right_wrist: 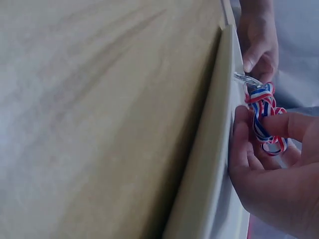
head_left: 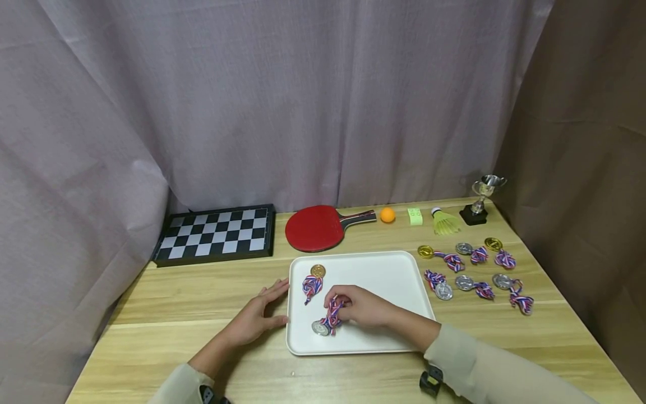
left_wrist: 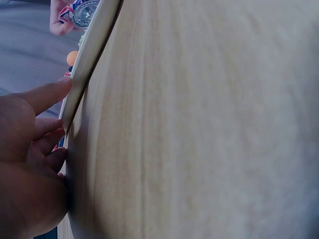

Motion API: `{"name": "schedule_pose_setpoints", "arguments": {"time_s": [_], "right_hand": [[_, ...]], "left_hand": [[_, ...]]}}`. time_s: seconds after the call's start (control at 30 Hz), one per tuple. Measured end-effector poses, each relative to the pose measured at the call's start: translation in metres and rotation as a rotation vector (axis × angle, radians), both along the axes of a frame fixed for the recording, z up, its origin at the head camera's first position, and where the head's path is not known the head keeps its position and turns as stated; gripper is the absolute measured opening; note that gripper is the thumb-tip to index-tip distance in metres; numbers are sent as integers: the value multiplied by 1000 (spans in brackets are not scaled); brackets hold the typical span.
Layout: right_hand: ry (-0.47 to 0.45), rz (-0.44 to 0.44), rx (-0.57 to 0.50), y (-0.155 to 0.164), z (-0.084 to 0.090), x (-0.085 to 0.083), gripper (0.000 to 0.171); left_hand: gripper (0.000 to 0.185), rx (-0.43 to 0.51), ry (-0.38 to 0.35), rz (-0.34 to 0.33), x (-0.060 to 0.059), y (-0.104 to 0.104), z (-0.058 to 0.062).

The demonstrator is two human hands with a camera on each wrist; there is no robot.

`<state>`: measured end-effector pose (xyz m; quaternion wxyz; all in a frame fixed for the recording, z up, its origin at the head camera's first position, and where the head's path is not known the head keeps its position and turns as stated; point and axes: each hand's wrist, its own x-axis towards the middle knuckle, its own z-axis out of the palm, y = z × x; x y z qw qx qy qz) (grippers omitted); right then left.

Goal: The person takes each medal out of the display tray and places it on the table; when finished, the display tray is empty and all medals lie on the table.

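A white tray lies on the wooden table. In its near-left part my right hand pinches the red-white-blue ribbon of a silver medal, whose disc rests on the tray. In the right wrist view my fingers curl round the ribbon. A gold medal with its bundled ribbon lies at the tray's far left. My left hand lies flat on the table, its straight fingers touching the tray's left rim.
Several gold and silver medals lie on the table right of the tray. Along the back stand a chessboard, a red paddle, an orange ball, a green block, a shuttlecock and a small trophy. Curtains close in behind.
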<state>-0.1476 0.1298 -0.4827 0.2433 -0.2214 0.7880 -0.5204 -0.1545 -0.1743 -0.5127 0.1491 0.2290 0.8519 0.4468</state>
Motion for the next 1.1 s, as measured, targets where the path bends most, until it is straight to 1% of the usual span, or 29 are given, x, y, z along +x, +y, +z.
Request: {"name": "schedule_pose_setpoints", "arguments": {"time_s": [0.1,0.27,0.37,0.43,0.5,0.57,0.7,0.8,0.87,0.97,1.0,1.1], "right_hand": [[-127,-48,-47,3,1,-3,31],[-325,-127,-161,6,-2,-4,29],[-402,-152,-220,7,-3,-4,23],[-427,-165,-244,8,-3,-4,17],[-429,-179,-235,8,-2,-3,18],[-406,-193,-206,8,-1,-2,25],[-301,-203,-142,8,-1,0,29],[-229,-198,-153,9,-3,1,29],[-219,-199,-176,11,-3,2,27],[-226,-203,-194,15,-3,5,17],[-227,-204,-193,18,-2,6,16],[-213,-198,-178,29,1,11,25]], "left_hand": [[77,-1,0,2,0,0,0],[77,-2,-2,4,1,0,0],[77,-2,-4,5,1,1,1],[77,-3,-3,5,1,1,1],[77,-2,-3,4,0,0,0],[76,-1,-1,2,0,0,0],[76,0,2,0,-1,0,-1],[76,1,0,0,-1,0,-2],[76,-1,-2,2,-1,1,-1],[76,-7,-5,5,0,1,-1],[76,-8,-6,6,0,1,-1],[76,-8,-9,7,0,1,-1]]}}
